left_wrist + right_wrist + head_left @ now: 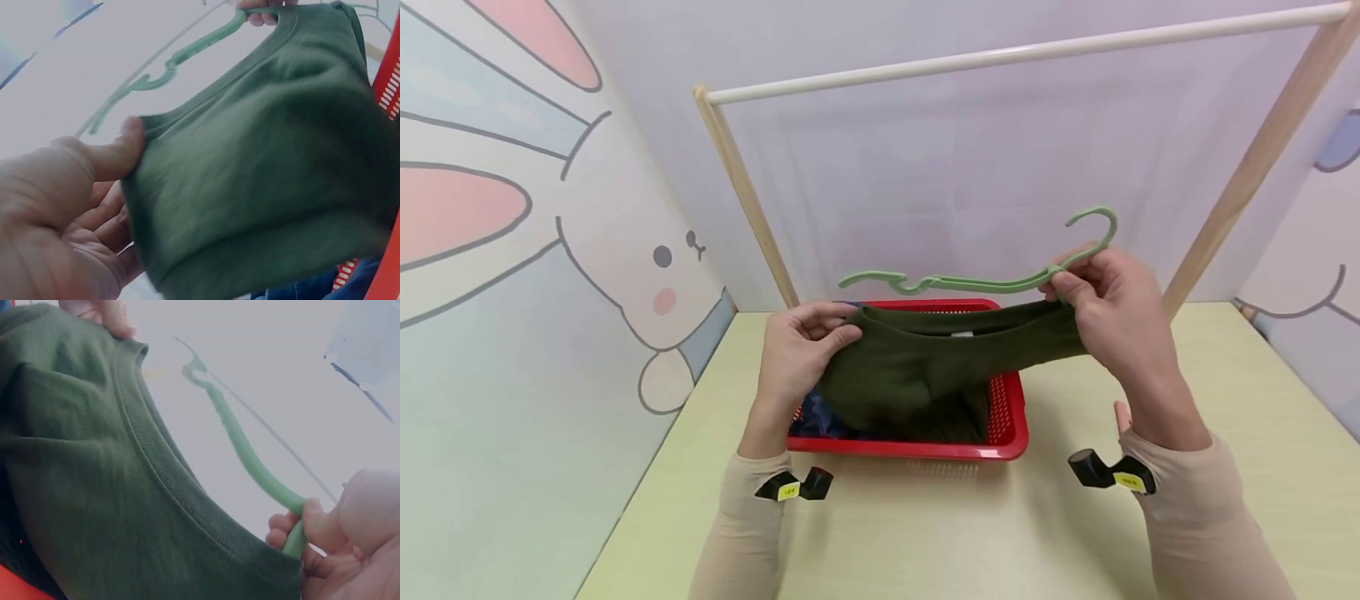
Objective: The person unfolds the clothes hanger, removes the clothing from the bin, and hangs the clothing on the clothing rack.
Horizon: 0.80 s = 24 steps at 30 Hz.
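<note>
A dark green shirt (910,367) is stretched by its neckline between both hands, its lower part hanging into the red basket. My left hand (801,358) pinches the left end of the neckline between thumb and fingers. With thumb and fingers my right hand (1116,308) grips a light green hanger (985,286) just below its hook, and the shirt's right end lies against that hand. One hanger arm reaches left above the neck opening, outside the cloth; the other is hidden behind the right hand and shirt. In the right wrist view the hanger (244,450) passes behind the collar edge.
Under the shirt stands the red basket (1015,425), with dark blue cloth (823,421) inside. Behind it rises a rack with a white rail (1000,57) and wooden posts (1255,167). A pinkish item (1122,415) lies on the table (925,533) beside the right wrist.
</note>
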{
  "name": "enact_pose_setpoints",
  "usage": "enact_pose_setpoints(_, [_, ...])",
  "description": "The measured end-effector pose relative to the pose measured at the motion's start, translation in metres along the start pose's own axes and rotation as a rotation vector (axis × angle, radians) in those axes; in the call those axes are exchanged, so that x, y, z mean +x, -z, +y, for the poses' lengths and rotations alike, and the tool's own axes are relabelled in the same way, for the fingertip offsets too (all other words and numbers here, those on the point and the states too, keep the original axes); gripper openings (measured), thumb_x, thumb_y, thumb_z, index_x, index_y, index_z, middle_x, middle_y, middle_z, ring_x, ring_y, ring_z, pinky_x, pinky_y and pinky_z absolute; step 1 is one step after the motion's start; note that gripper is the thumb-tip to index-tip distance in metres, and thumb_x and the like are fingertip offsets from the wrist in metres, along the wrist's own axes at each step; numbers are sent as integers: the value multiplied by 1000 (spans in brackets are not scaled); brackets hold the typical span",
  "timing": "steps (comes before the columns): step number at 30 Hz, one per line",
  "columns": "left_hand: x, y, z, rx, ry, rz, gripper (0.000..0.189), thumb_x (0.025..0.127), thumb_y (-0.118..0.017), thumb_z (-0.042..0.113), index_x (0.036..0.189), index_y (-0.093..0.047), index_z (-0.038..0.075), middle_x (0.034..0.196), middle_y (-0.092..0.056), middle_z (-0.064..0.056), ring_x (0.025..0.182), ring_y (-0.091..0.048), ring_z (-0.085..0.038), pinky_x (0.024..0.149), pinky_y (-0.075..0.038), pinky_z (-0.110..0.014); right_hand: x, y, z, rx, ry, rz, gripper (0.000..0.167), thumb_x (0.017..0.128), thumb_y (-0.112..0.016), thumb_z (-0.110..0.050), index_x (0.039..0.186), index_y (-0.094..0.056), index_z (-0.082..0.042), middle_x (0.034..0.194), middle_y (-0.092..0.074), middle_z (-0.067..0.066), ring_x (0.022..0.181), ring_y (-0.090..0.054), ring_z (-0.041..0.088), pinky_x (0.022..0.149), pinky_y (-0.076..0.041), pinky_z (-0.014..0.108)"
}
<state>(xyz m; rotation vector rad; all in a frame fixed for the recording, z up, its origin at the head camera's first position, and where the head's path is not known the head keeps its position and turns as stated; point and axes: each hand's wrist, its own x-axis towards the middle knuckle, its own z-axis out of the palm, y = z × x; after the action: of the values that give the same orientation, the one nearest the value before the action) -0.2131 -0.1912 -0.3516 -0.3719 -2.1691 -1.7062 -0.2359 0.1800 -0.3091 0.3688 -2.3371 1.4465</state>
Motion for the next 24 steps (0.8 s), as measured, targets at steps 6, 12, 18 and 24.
enact_pose_setpoints(6, [-2,5,-1,111,21,-77,15,91,-93,7,105,-87,4,95,-84,-10,80,-80,-16,73,-64,-28,-5,4,1,-84,-44,22,15,111,-67,-9,118,-79,-4,89,-75,-21,85,-62,10,70,-45,20])
enact_pose_setpoints(12, [1,3,-3,119,-9,-63,9,95,-90,9,103,-87,5,97,-83,-11,83,-79,-18,77,-64,-27,0,14,8,-132,-85,28,18,112,-67,-15,121,-80,-7,88,-71,-32,77,-55,9,60,-41,23])
enact_pose_setpoints(18, [4,-4,-6,121,-23,-39,9,98,-88,14,103,-88,7,96,-82,-8,84,-73,-19,73,-60,-27,1,24,19,-210,-108,-21,24,114,-65,-22,124,-81,-7,96,-77,-19,88,-57,11,69,-44,21])
enact_pose_setpoints(24, [6,-4,-6,127,-46,-18,8,99,-87,13,103,-88,7,97,-82,-9,80,-72,-19,70,-58,-26,2,24,24,-247,-115,-34,26,114,-65,-24,126,-80,-7,105,-81,1,89,-57,13,68,-45,23])
